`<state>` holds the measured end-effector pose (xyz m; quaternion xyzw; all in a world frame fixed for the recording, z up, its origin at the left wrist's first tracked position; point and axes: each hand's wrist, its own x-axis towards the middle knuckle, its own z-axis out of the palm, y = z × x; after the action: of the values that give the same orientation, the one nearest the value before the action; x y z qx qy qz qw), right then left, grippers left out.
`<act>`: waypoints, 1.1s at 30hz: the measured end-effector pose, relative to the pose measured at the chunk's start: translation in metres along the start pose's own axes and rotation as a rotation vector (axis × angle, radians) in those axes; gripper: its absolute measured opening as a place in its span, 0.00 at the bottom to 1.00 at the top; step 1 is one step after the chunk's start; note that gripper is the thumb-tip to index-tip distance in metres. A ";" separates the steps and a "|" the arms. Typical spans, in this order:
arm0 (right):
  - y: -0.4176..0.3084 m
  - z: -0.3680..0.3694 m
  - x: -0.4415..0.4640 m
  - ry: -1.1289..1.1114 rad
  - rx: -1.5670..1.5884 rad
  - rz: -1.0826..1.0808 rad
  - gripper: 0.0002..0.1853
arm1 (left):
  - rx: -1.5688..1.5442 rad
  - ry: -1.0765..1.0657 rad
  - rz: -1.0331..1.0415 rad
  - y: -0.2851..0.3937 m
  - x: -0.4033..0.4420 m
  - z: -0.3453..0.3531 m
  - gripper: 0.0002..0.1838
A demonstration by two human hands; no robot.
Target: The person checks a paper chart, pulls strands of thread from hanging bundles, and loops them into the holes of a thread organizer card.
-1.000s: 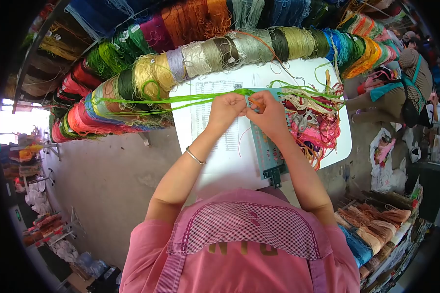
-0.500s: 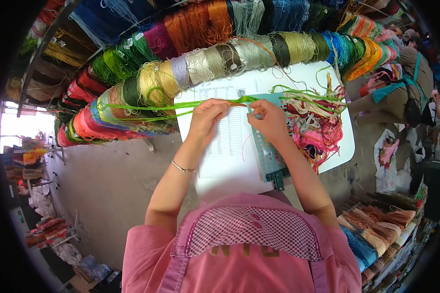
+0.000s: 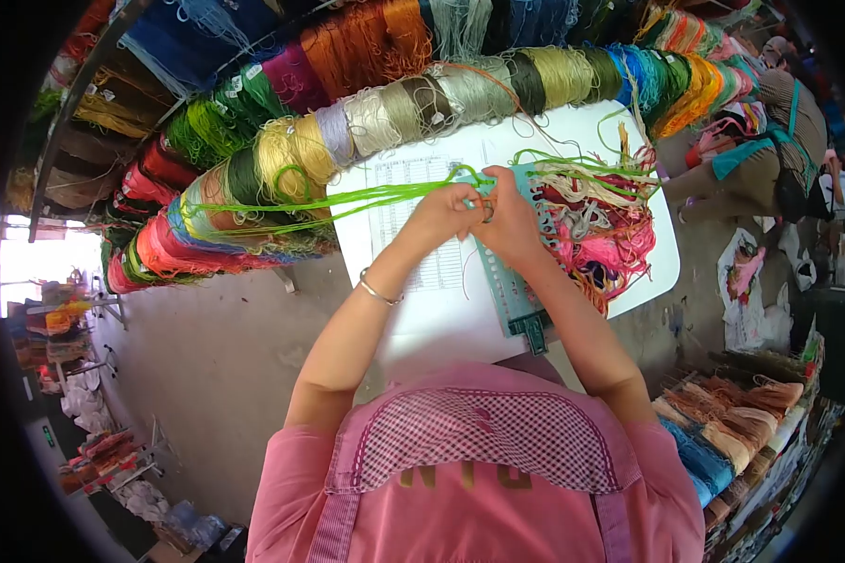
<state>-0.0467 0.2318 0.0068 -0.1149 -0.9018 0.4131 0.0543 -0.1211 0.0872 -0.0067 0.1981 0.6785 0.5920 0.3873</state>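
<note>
Above the white table, my left hand (image 3: 441, 218) is closed with its fingertips pinched on a thin orange thread. My right hand (image 3: 509, 218) meets it, closed over the teal perforated board (image 3: 509, 286); what its fingers grip is too small to make out. Long bright green threads (image 3: 376, 194) stretch from the left to the board's top edge, just above my hands. Right of the board lies a tangle of pink, red and cream threads (image 3: 603, 239). A printed sheet (image 3: 394, 244) lies under and left of my left hand.
The white table (image 3: 665, 272) has a row of coloured yarn skeins (image 3: 385, 122) along its far side. A black clamp (image 3: 532, 333) sits at the board's near end. Another person (image 3: 779, 150) is at the right. More skeins (image 3: 723, 427) lie at the lower right.
My left hand moved left with the orange thread half a second ago and has now come back right to meet my right hand. My right hand's fingers have closed together.
</note>
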 end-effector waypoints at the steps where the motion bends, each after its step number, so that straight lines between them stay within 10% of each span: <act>1: -0.004 -0.006 0.001 -0.047 -0.015 0.028 0.35 | 0.020 0.008 0.097 -0.001 -0.004 -0.007 0.09; 4: -0.002 -0.005 0.004 -0.095 -0.001 0.040 0.34 | 0.261 0.180 0.071 0.011 -0.046 -0.057 0.10; 10: 0.003 0.001 0.005 -0.060 -0.021 0.005 0.31 | -0.304 0.587 -0.263 0.013 -0.154 -0.155 0.18; 17: 0.005 0.002 0.004 -0.054 -0.051 -0.028 0.28 | -0.852 0.900 0.029 -0.024 -0.260 -0.269 0.19; 20: 0.006 -0.010 0.005 -0.176 0.161 0.038 0.21 | 0.397 1.281 -0.260 -0.064 -0.295 -0.308 0.12; 25: 0.007 -0.138 0.004 0.191 0.259 0.002 0.07 | 0.284 1.062 0.007 0.030 -0.226 -0.218 0.11; 28: 0.008 -0.195 0.013 0.567 -0.850 -0.280 0.15 | 0.497 0.912 0.270 0.070 -0.141 -0.171 0.10; 33: -0.035 -0.130 0.088 0.421 -0.201 -0.562 0.08 | 0.263 0.626 0.390 0.124 -0.001 -0.111 0.12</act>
<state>-0.1129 0.3269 0.1184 0.0499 -0.9033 0.2586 0.3387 -0.2283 0.0410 0.1118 0.1811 0.7835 0.5943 0.0131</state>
